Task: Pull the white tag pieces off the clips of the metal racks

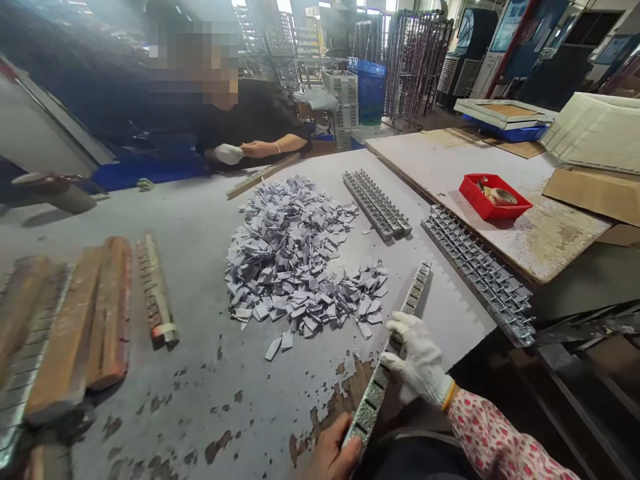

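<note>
A long, narrow slotted bar with a speckled silvery face (369,405) slants up from the bottom of the view. My bare left hand (333,450) is closed round its near end, thumb on top. Further along, my right hand (417,357), in a white glove, grips the bar near its middle with fingers and thumb at its edges. The bar's far end rests over the table beside a large heap of small pale grey flat pieces (295,253). Part of my left hand is cut off by the lower edge.
Rows of metal bars with pegs (377,203) lie beyond the heap, and more such bars (477,273) line the right edge. Wooden bars (107,313) lie at left. A red tray (495,198) stands on the adjoining table. Across the table sits a person in dark clothes (260,120).
</note>
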The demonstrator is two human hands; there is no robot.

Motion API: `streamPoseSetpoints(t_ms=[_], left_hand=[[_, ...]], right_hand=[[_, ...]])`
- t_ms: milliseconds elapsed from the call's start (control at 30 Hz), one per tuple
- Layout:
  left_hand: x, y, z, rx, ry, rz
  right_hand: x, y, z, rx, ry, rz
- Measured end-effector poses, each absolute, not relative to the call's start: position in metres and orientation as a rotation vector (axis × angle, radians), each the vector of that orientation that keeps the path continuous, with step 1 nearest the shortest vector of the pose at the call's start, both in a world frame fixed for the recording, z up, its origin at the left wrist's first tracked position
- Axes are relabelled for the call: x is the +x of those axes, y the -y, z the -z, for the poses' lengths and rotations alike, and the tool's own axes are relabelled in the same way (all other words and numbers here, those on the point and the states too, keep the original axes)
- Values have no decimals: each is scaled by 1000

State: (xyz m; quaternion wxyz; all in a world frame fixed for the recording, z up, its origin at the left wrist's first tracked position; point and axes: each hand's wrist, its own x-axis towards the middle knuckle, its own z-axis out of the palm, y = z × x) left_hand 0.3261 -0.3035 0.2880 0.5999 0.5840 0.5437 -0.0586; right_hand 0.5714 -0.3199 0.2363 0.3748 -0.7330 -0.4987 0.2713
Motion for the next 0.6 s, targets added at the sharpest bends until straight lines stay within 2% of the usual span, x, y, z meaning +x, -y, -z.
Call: streamPoseSetpoints(t_ms=[167,367,467,600], left_hand=[[336,272,-282,1802,-1282,210],[316,208,-280,2010,-1707,1],[309,182,-270,1947,-1912,-76],[307,171,-245,1890,-1955,-124]], right_hand=[[566,296,-249,-1963,1840,-659],[578,263,-247,-2058,1892,-576],[591,259,-230,-2111,1833,-539],[613,262,-206,-2104,1855,-599]])
